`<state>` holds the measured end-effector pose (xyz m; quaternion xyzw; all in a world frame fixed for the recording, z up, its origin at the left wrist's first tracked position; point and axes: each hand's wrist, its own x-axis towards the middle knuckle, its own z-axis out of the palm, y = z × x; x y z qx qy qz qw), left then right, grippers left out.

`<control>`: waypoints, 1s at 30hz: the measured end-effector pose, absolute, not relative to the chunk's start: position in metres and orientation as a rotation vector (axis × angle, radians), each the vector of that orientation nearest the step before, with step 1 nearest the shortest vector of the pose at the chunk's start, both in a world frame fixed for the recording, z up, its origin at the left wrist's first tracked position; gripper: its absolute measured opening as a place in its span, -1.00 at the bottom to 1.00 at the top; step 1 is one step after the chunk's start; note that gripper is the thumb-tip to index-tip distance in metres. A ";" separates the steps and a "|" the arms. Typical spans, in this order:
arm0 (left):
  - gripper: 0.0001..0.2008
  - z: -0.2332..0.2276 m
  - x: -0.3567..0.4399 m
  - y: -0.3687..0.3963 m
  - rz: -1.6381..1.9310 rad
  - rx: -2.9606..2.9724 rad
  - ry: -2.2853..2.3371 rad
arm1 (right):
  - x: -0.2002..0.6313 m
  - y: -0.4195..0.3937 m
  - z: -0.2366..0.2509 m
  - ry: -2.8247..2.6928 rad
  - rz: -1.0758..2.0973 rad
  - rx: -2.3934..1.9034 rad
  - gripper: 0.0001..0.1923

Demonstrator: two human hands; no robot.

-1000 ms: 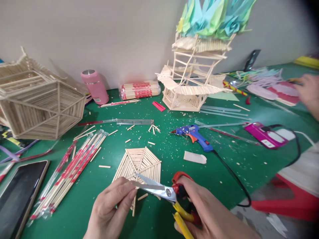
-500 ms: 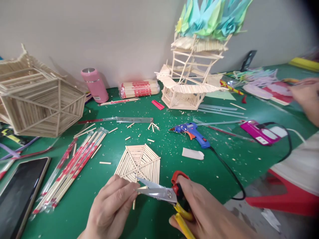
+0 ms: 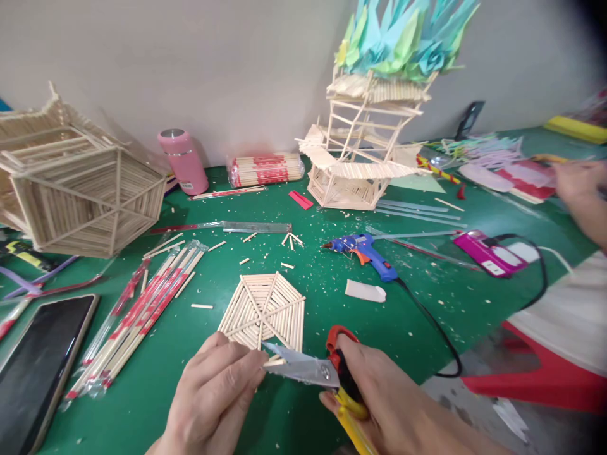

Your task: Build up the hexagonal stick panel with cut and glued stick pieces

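My right hand (image 3: 374,385) grips red-and-yellow-handled scissors (image 3: 313,371), their blades parted and pointing left. A short pale wooden stick (image 3: 275,361) lies between the blades, its left end pinched in the closed fingers of my left hand (image 3: 220,385). The blade tips come close to my left fingertips. Just beyond both hands, a flat polygonal panel of wooden sticks (image 3: 265,309) lies on the green table (image 3: 284,426), with spokes meeting at its middle. My left hand and the scissors cover part of its near edge.
A blue glue gun (image 3: 363,249) lies right of the panel, its cord trailing to the right. Stick models (image 3: 95,202) stand left and back; the rear stick tower (image 3: 365,151) has paper leaves. Packaged sticks (image 3: 142,316) and a phone (image 3: 45,373) lie left. Another person's hand (image 3: 583,193) is far right.
The scissors and my left hand have shifted slightly, and the stick shows more clearly between the blades. A stick end below my left fingers is now mostly hidden. The view has moved a little.
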<state>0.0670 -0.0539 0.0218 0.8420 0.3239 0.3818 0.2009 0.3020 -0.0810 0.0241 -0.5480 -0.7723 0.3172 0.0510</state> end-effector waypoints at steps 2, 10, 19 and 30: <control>-0.69 0.022 0.067 -0.055 1.070 2.332 0.889 | 0.302 -0.081 0.024 -2.369 0.954 -1.645 -0.89; -0.65 0.021 0.066 -0.055 1.080 2.327 0.896 | 0.302 -0.081 0.020 -2.325 1.106 -1.596 -0.84; -0.71 0.020 0.069 -0.054 1.187 2.329 0.921 | 0.300 -0.084 0.019 -2.325 1.021 -1.703 -0.82; -0.84 0.016 0.086 -0.054 1.116 2.224 1.080 | 0.329 -0.049 0.002 -1.892 0.625 -1.988 -0.81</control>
